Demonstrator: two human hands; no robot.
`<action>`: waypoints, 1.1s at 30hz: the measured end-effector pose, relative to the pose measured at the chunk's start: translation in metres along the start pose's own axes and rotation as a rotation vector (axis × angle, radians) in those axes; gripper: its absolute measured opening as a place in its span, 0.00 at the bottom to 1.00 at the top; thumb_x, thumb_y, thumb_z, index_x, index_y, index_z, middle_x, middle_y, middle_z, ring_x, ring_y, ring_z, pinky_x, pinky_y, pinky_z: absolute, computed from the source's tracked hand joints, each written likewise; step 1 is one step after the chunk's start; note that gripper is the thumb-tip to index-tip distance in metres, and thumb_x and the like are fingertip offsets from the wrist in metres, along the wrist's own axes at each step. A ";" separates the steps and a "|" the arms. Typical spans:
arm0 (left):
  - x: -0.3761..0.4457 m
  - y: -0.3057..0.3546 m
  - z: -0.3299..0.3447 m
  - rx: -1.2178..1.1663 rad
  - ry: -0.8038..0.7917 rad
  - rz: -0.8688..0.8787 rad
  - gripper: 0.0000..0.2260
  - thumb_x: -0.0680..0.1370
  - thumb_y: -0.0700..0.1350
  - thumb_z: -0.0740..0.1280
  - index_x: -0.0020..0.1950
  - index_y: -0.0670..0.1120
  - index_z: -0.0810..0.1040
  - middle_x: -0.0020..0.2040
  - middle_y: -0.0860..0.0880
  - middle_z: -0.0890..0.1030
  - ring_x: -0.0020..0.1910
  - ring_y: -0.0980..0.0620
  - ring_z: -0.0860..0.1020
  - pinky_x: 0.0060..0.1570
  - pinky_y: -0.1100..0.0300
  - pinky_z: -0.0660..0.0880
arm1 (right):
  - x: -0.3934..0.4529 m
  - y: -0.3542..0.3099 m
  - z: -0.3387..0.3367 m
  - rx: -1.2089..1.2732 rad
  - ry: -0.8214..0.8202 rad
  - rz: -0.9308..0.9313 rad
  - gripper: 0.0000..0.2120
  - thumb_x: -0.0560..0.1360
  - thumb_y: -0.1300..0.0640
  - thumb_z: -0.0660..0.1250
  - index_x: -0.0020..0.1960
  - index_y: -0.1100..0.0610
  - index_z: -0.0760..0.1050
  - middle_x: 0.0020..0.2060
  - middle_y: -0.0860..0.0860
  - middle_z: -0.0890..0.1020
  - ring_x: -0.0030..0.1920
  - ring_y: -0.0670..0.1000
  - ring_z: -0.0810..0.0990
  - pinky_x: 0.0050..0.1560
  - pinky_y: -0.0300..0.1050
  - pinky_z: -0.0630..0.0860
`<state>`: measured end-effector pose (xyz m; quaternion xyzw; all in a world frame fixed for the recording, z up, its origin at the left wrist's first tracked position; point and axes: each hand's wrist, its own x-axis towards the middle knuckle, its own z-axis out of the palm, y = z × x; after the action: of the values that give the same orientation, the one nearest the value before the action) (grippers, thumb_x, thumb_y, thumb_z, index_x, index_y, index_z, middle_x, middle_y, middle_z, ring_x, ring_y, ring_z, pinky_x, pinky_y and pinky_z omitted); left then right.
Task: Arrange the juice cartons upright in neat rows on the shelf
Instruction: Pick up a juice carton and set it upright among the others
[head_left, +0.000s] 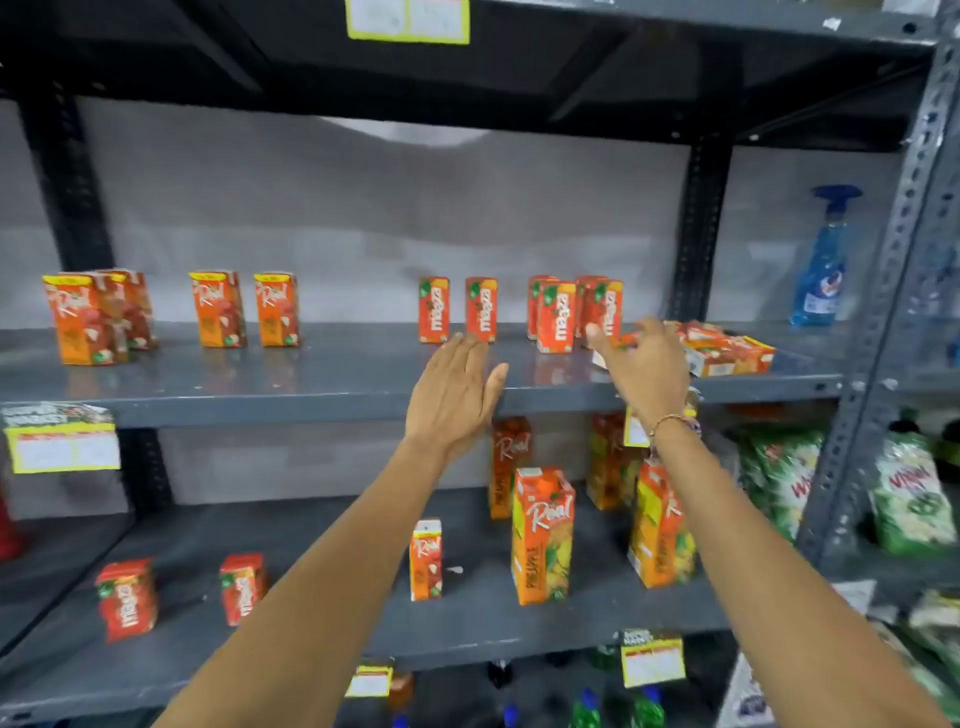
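Observation:
On the upper grey shelf (311, 379) small juice cartons stand upright: orange Real cartons (85, 318) at the left, two more (248, 308) beside them, and red Maaza cartons (457, 309) and a cluster (571, 314) in the middle. Several cartons lie flat in a pile (727, 353) at the right. My left hand (457, 395) is flat and empty at the shelf's front edge, fingers apart, just before the Maaza cartons. My right hand (644, 369) reaches between the cluster and the lying pile; its fingers curl over a small carton (621, 343), though the grasp is blurred.
A blue spray bottle (826, 260) stands at the far right of the upper shelf. The lower shelf (322, 545) holds tall Real pineapple cartons (543, 535) and small cartons. Green packets (909, 499) fill the neighbouring rack. Perforated steel posts (883, 312) frame the shelf.

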<state>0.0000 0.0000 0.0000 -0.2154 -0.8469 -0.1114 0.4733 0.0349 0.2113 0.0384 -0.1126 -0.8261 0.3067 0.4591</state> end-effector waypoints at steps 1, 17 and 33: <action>-0.002 0.009 0.006 0.032 -0.020 0.027 0.23 0.80 0.54 0.50 0.56 0.40 0.79 0.54 0.42 0.82 0.57 0.42 0.79 0.61 0.51 0.72 | 0.007 0.008 -0.007 0.017 -0.013 0.051 0.39 0.66 0.27 0.61 0.52 0.63 0.77 0.54 0.61 0.78 0.56 0.62 0.77 0.52 0.50 0.72; -0.016 0.037 0.029 0.187 -0.039 -0.059 0.17 0.80 0.54 0.52 0.53 0.47 0.77 0.50 0.49 0.81 0.49 0.49 0.79 0.53 0.53 0.72 | 0.066 0.030 -0.026 -0.435 -0.573 0.206 0.57 0.54 0.21 0.63 0.73 0.54 0.61 0.76 0.60 0.52 0.76 0.64 0.50 0.71 0.66 0.49; -0.049 -0.044 -0.019 0.214 -0.050 -0.086 0.19 0.80 0.52 0.51 0.57 0.42 0.76 0.55 0.44 0.80 0.56 0.44 0.77 0.60 0.53 0.64 | 0.030 -0.007 -0.001 0.269 -0.462 0.202 0.44 0.59 0.63 0.80 0.69 0.57 0.62 0.61 0.54 0.78 0.62 0.57 0.77 0.60 0.54 0.75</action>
<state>0.0157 -0.0591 -0.0312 -0.1300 -0.8738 -0.0351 0.4672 0.0200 0.2202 0.0635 -0.0593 -0.8454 0.4751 0.2366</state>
